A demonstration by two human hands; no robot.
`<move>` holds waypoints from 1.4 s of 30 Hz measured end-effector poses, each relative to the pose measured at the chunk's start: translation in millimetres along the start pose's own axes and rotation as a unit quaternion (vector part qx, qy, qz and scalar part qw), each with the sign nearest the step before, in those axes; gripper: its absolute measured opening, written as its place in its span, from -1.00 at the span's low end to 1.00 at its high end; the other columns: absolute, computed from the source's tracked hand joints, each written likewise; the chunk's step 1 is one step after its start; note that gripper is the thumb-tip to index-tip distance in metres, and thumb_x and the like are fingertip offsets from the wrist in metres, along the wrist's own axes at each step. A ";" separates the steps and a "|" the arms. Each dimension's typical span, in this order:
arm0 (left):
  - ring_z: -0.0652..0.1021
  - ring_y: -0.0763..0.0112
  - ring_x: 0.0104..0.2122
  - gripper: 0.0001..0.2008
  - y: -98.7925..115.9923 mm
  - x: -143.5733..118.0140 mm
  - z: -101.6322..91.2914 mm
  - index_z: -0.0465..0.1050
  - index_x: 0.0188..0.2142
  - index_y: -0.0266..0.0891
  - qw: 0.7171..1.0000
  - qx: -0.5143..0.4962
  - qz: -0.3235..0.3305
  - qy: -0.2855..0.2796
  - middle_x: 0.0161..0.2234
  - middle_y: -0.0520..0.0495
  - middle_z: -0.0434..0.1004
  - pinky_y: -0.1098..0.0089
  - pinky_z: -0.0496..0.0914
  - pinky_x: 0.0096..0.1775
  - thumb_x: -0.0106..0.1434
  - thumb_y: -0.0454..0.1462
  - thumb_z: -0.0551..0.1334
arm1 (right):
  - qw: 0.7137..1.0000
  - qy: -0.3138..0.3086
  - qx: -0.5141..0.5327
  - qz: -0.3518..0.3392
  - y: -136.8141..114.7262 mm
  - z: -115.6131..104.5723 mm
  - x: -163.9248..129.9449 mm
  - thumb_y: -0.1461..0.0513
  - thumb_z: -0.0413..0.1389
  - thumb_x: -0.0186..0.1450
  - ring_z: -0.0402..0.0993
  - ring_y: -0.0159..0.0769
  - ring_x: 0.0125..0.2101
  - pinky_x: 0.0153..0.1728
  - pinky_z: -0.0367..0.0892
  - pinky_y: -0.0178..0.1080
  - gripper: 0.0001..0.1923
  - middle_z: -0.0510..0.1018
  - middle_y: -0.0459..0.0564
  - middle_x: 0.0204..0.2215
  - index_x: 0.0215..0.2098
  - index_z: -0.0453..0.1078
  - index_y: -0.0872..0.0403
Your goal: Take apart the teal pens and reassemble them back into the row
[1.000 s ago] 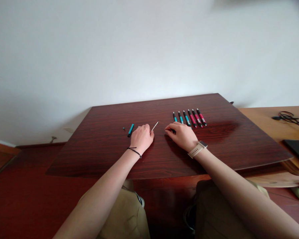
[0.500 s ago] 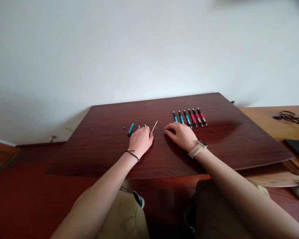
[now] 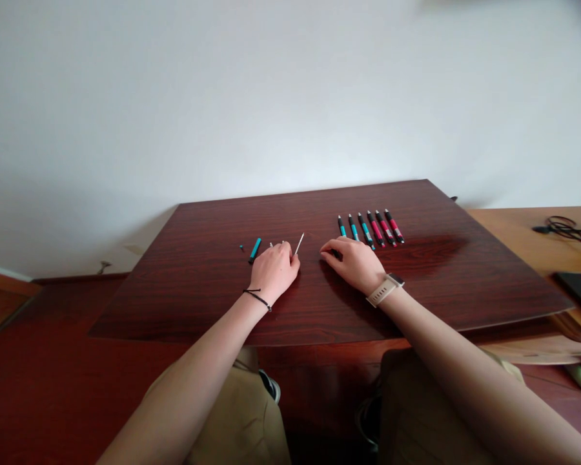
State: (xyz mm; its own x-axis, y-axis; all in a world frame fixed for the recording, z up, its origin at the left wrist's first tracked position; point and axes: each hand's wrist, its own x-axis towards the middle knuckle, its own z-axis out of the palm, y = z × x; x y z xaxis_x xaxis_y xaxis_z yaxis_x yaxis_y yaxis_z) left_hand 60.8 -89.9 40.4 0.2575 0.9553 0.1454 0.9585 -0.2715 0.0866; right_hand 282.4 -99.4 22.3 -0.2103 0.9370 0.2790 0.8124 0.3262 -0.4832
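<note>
My left hand [image 3: 274,266] is closed on a thin white pen refill [image 3: 299,243], whose tip points up and away from me. Just beyond its knuckles, small pale tips [image 3: 272,245] show, mostly covered by the hand. To its left lie a teal pen barrel [image 3: 255,249] with a dark end and a tiny teal piece [image 3: 242,248]. My right hand [image 3: 352,259] rests on the table with fingers curled; something dark shows under them, too hidden to name. Beyond it lie three teal pens [image 3: 353,228] and three pink pens [image 3: 386,228] in a row.
The dark reddish wooden table [image 3: 213,310] stands against a white wall [image 3: 271,97]. On a lighter wooden surface [image 3: 503,239] at the right lie a coiled black cable [image 3: 564,227] and a flat black object [image 3: 578,292].
The refill in my left hand has tilted a little more upright, its tip shifting slightly left. My right hand stays in place.
</note>
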 end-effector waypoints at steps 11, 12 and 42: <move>0.64 0.20 -0.06 -0.89 19.9 -17.2 4.6 0.38 0.00 -0.16 0.993 -0.051 0.101 0.028 -0.09 -0.13 0.63 0.30 0.47 -0.11 0.54 -0.28 0.13 | 0.983 -0.066 0.166 -0.048 -4.4 0.6 5.7 0.14 0.18 0.47 0.61 -0.22 -0.21 -0.08 0.40 -0.21 -0.79 0.72 -0.03 -0.20 -0.12 0.67 0.01; 0.64 0.21 -0.04 -0.86 19.8 -17.7 4.7 0.37 0.04 -0.16 0.991 -0.051 0.118 0.035 -0.07 -0.13 0.62 0.30 0.48 -0.08 0.54 -0.31 0.11 | 0.973 -0.089 0.208 -0.048 -4.1 1.6 6.9 0.12 0.17 0.47 0.59 -0.24 -0.26 -0.11 0.41 -0.21 -0.76 0.72 -0.04 -0.23 -0.13 0.66 0.03; 0.62 0.28 -0.22 -0.77 15.2 -13.1 12.4 0.50 -0.19 -0.19 0.987 -0.052 0.117 0.099 -0.22 -0.10 0.64 0.34 0.37 -0.23 0.59 -0.20 0.12 | 0.954 -0.034 0.297 0.003 -3.0 9.1 11.2 0.07 0.22 0.41 0.50 -0.27 -0.33 -0.23 0.35 -0.22 -0.77 0.68 -0.06 -0.31 -0.19 0.61 0.06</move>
State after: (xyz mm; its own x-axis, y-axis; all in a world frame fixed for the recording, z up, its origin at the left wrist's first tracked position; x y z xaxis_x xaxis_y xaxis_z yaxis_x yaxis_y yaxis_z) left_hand 73.5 -105.1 27.6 0.4323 0.8258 0.3621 0.8551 -0.5029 0.1260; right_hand 272.6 -88.8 19.3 -0.2574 0.9384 0.2306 0.3664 0.3156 -0.8753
